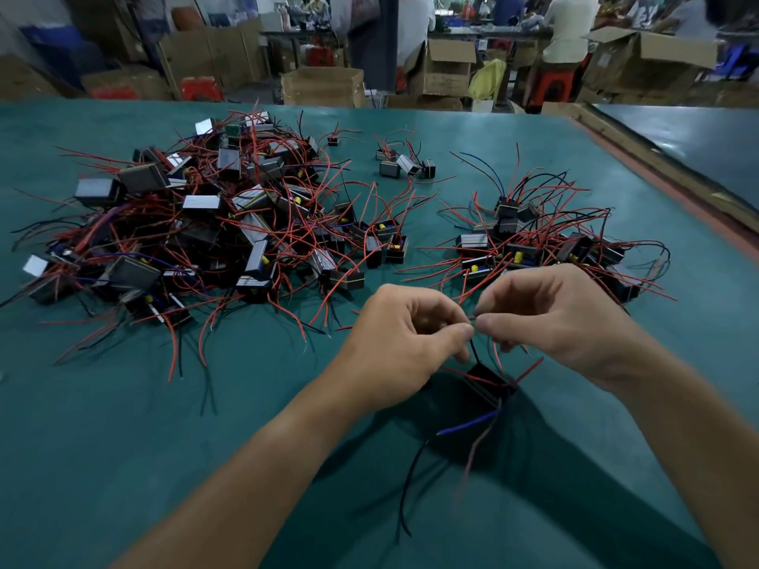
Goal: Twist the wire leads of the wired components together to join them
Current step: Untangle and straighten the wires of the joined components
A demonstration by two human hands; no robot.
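Observation:
A small black wired component [488, 381] hangs just above the green table [123, 404], below my two hands. Red, black and blue leads [468, 425] trail from it toward me. My left hand [404, 338] pinches thin leads between thumb and forefinger at the middle of the view. My right hand [550, 318] pinches the same lead ends from the other side, fingertips almost touching the left ones. The pinched wire tips are mostly hidden by the fingers.
A big heap of black components with red wires [213, 223] covers the left of the table. A smaller heap [546, 244] lies right behind my right hand, and a few components [404, 164] sit farther back. Cardboard boxes and seated people fill the background.

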